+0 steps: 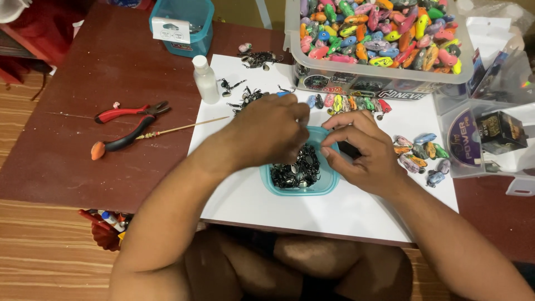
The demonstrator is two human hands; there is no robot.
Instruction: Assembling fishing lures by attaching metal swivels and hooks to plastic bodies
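Note:
A small teal tub (329, 181) full of black metal hooks (295, 170) stands on a white sheet (334, 212) in front of me. My left hand (267, 131) hovers over the tub's far left rim with its fingers curled together, pinching something small that I cannot make out. My right hand (362, 150) is at the tub's right rim, fingertips bent toward the left hand; whether it holds anything is hidden. A row of small colourful lures (348, 103) lies just beyond my hands.
A large clear bin of colourful lures (379, 33) stands at the back right. More lures (421, 153) lie right of my hand beside clear boxes (490, 134). Red-handled pliers (128, 125), a thin stick (184, 129), a white bottle (205, 81) and a teal box (183, 25) are on the left.

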